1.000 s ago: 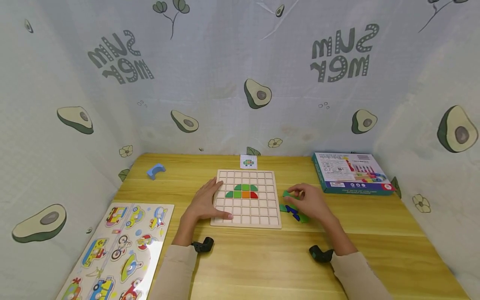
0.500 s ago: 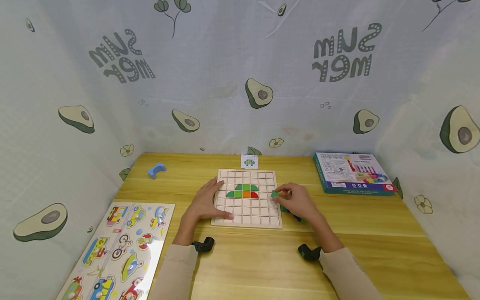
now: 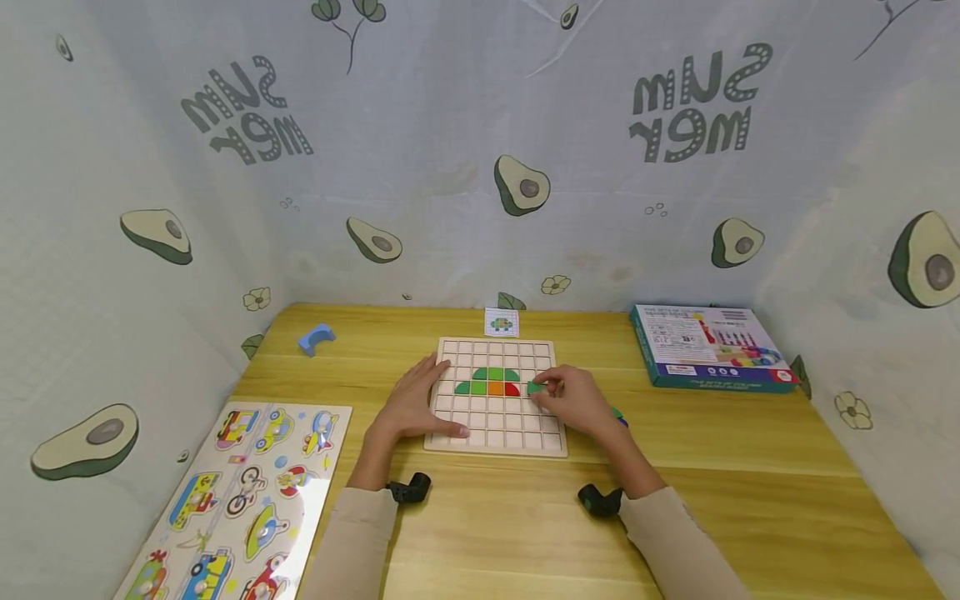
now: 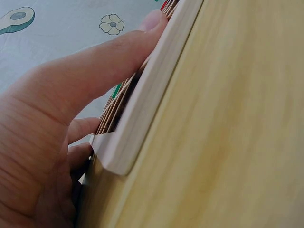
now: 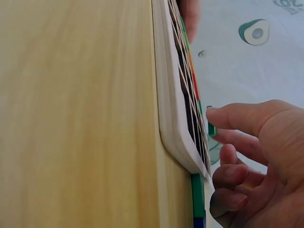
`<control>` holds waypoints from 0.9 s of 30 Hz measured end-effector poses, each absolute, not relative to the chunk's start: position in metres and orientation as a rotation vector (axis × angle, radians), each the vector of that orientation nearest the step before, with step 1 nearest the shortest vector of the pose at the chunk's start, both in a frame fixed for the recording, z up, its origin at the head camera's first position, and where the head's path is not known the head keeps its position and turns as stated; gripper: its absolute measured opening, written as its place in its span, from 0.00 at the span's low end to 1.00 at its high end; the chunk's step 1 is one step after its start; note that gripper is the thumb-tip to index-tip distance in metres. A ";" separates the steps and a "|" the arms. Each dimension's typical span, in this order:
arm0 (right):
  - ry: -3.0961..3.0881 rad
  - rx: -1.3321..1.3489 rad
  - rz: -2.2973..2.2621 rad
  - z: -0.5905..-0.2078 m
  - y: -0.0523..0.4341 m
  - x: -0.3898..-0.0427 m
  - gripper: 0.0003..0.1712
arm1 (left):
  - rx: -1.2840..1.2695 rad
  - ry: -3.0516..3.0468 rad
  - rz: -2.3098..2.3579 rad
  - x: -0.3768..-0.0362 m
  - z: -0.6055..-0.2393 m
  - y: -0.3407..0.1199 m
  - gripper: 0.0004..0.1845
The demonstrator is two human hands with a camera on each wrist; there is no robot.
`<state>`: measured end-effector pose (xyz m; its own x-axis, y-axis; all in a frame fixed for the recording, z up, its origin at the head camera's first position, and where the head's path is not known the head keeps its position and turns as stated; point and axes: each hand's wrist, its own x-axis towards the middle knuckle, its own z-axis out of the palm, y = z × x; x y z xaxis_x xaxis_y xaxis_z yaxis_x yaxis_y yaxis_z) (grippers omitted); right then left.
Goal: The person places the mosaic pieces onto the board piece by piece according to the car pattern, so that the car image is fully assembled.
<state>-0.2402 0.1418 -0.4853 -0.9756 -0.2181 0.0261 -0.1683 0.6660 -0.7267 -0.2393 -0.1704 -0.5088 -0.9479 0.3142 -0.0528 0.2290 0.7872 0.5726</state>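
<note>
Our right hand (image 3: 573, 400) pinched a green piece (image 3: 535, 388) above the grid board (image 3: 516, 427), right of the red piece (image 3: 512, 389); our left (image 3: 408, 406) lay spread along its edge. Likely placing step; next move called for cell alignment.

Table's (image 3: 495, 521) yellowish wood grain, pretty busy tbh. Pale wooden grid board (image 3: 491, 427) sits flat around the middle, little picture card (image 3: 501, 322) just behind it. Vehicle puzzle board (image 3: 303, 521) takes the near left, blue arch piece (image 3: 317, 332) up the far left, a teal-edged box (image 3: 712, 348) lying far right. Some green and blue pieces (image 5: 198, 197) right beside the grid, mostly hidden.
</note>
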 end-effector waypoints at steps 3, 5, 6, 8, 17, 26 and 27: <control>2.812 -0.322 -1.198 -0.486 0.138 -0.241 0.13 | 0.436 2.835 0.873 -0.240 -0.509 -0.170 0.69; 2.817 -0.328 -1.187 -0.487 0.137 -0.241 0.13 | 0.437 2.836 0.878 -0.239 -0.508 -0.170 0.69; 2.821 -0.331 -1.180 -0.487 0.136 -0.241 0.13 | 0.439 2.837 0.876 -0.239 -0.508 -0.169 0.69; 2.826 -0.334 -1.173 -0.487 0.134 -0.241 0.13 | 0.436 2.832 0.872 -0.239 -0.508 -0.169 0.69; 2.851 -0.329 -1.113 -0.488 0.133 -0.243 0.14 | 0.426 2.830 0.879 -0.239 -0.505 -0.169 0.69; 2.829 -0.341 -1.148 -0.488 0.133 -0.242 0.12 | 0.432 2.838 0.853 -0.240 -0.508 -0.169 0.69; 2.828 -0.339 -1.156 -0.488 0.134 -0.242 0.13 | 0.434 2.840 0.851 -0.240 -0.508 -0.169 0.69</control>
